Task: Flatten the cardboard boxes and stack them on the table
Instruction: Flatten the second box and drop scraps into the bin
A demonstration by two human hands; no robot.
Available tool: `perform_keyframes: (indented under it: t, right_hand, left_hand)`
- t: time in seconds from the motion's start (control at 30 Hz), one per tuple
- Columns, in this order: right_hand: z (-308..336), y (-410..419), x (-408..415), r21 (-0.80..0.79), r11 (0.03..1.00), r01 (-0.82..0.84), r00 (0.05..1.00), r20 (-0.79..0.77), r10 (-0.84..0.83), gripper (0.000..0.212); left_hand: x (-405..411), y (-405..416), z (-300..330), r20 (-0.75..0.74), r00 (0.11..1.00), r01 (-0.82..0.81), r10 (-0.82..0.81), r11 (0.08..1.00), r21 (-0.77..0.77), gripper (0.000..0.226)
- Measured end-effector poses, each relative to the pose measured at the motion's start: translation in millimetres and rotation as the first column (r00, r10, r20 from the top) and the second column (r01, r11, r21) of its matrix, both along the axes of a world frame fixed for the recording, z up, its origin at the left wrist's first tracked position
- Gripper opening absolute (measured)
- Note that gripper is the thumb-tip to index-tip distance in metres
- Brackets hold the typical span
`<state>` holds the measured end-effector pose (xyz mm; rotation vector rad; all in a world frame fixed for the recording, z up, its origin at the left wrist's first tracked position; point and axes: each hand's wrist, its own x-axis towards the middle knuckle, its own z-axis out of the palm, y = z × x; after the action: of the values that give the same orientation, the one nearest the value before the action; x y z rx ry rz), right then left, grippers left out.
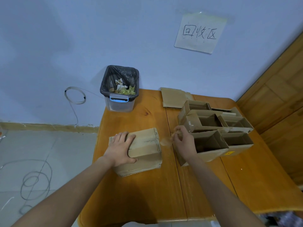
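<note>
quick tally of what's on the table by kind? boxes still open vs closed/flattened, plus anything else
Open cardboard boxes: 6
Closed box under the left hand: 1
Flattened cardboard pile: 1
Lined plastic bin: 1
Total: 9

On the wooden table (141, 115) the left hand (120, 149) rests palm-down on a closed cardboard box (146, 151), thumb along its near side. The right hand (182, 141), fingers curled, pinches a crumpled strip of clear tape (165, 141) (blurred). To its right stand open boxes (213, 126); flattened cardboard (173, 97) lies farther back. A lined bin (120, 89) sits at the far left corner.
</note>
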<state>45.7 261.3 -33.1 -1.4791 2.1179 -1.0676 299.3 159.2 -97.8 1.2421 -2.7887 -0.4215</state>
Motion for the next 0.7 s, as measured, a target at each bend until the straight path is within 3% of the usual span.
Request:
perform_keyframes:
  t: [0.13,0.23,0.33,0.53,0.7]
  right_hand:
    - [10.1,-9.1,13.0,-0.089,0.995,-0.037,0.987,0.151,0.051,0.017]
    - [13.1,-15.9,20.5,-0.047,0.998,-0.052,0.967,0.248,0.062,0.017]
    - [11.0,-23.1,28.0,0.042,0.999,-0.022,0.982,0.189,0.014,0.027]
    - [5.9,-31.3,39.8,0.08,0.995,-0.051,0.996,0.082,0.044,0.027]
    - [-2.4,-31.3,42.1,0.151,0.985,-0.083,0.987,0.151,0.06,0.029]
  left_hand:
    - [-2.9,0.9,0.4,0.016,1.0,0.004,-0.004,1.0,-0.003,0.102]
    - [-6.6,3.1,0.4,0.025,1.0,0.015,-0.015,1.0,-0.01,0.102]
    - [-11.1,6.0,-0.4,0.039,0.999,0.024,-0.025,1.0,0.007,0.102]
    - [-18.0,12.5,-3.6,0.106,0.991,0.088,-0.087,0.996,-0.006,0.097]
    - [-18.6,19.0,-0.5,0.033,0.991,0.129,-0.127,0.99,-0.063,0.085]
